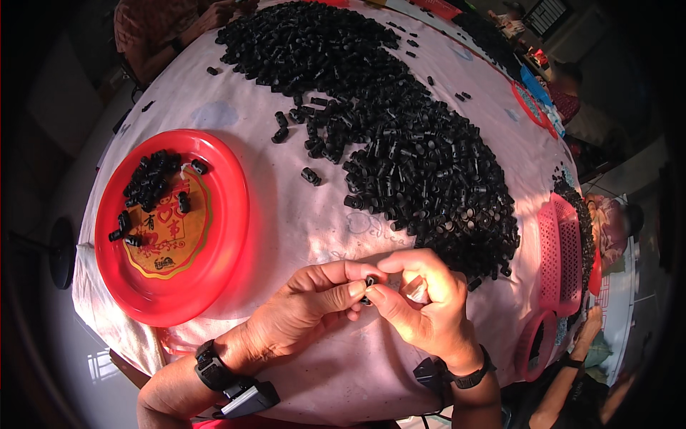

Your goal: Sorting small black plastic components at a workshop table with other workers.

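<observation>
Both hands meet above the cloth [300,214] — left hand [307,307] and right hand [421,300] pinch one small black part [369,282] between fingertips, near the black pile [414,143]; red plate [229,214] lies left.

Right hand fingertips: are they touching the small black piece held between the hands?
Touching. The head view shows the right hand and left hand pinching the small black piece between fingertips.

From my feed I see a surface [300,214] draped in a pale pink cloth, sunlight falling warm across its near half. The surroundings on my left sit in deep shadow. A grated window [547,14] shows at upper right, and a pale floor [629,286] lies beyond the right edge.
</observation>
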### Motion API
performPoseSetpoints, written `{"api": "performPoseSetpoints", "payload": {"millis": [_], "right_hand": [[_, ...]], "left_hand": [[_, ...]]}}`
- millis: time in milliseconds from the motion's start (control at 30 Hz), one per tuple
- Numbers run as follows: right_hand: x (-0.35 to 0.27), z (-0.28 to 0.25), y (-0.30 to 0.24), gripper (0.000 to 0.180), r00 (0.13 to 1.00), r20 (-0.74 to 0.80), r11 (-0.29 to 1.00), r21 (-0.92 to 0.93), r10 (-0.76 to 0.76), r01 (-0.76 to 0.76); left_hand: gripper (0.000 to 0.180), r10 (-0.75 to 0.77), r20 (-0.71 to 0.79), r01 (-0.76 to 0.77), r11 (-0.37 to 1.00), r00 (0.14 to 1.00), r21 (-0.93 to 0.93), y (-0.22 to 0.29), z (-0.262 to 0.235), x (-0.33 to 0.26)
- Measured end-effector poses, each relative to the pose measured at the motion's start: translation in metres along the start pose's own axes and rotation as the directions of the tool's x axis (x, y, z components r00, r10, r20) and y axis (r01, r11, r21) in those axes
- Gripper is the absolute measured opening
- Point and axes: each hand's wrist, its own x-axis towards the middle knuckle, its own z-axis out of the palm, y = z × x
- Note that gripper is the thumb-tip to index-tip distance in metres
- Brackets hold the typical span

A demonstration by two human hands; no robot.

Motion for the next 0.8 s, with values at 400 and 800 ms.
{"api": "performPoseSetpoints", "payload": {"millis": [400, 800], "right_hand": [[-0.003, -0.011, 0.011, 0.020, 0.965, 0.246, 0.986, 0.111, 0.092, -0.123], [-0.005, -0.002, 0.008, 0.015, 0.999, 0.054, 0.998, 0.061, 0.004, -0.007]], "left_hand": [[0.030, -0.077, -0.031, 0.075, 0.996, 0.997, -0.041, 0.003, 0.003, -0.002], [0.025, 0.176, 0.027, -0.176, 0.984, 0.984, -0.002, -0.005, -0.003, 0.004]]}}
